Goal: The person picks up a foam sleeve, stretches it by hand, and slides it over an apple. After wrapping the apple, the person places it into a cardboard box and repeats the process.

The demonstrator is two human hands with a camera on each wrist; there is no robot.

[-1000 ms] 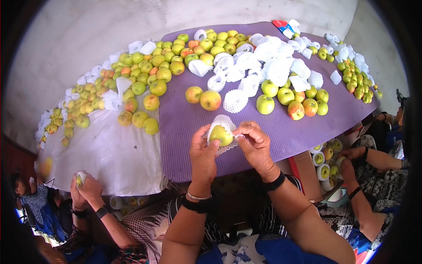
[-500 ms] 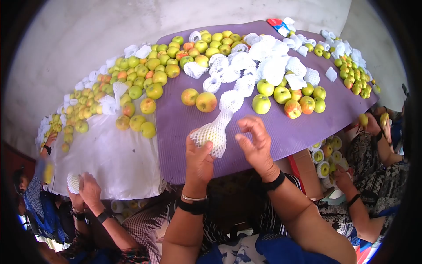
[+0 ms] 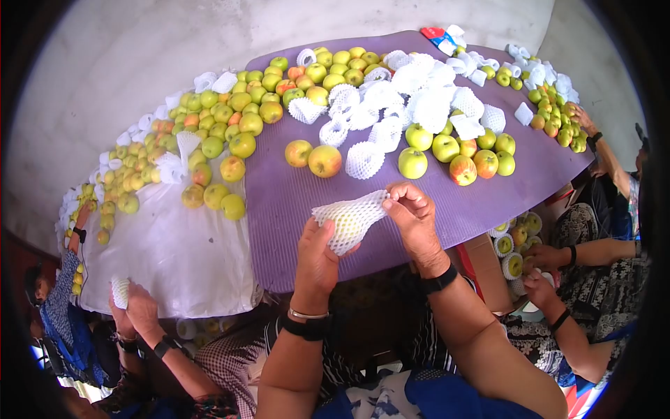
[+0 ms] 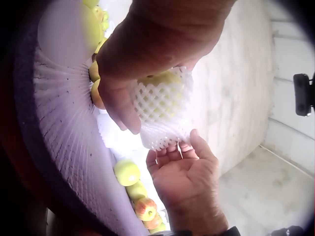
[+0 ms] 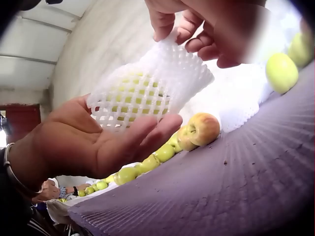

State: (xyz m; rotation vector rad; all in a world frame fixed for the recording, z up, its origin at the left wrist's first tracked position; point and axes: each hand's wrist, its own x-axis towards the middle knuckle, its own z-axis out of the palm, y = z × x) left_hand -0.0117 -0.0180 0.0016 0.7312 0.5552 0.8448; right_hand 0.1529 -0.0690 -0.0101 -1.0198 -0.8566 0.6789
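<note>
My left hand (image 3: 317,262) holds an apple covered by a white foam net (image 3: 349,222) above the purple mat's near part. With thumb and fingers, my right hand (image 3: 417,227) pinches the net's narrow end, which stretches out to the right. In the left wrist view, green apple skin shows through the mesh of the net (image 4: 160,101), and the right hand (image 4: 184,179) grips its edge. The right wrist view has the left hand (image 5: 98,140) under the netted apple (image 5: 140,98), its fingers curved around it.
Loose apples (image 3: 324,161) and a pile of foam nets (image 3: 436,105) lie on the purple mat (image 3: 279,230). More apples spread over a plastic-covered surface (image 3: 167,244) at left. A carton (image 3: 481,269) with netted apples stands at lower right. Other people's hands (image 3: 143,311) work at both sides.
The net, first partly around the apple, now covers it. My right hand, open and apart half a second ago, has come back and pinches the net's end, pulled to the right.
</note>
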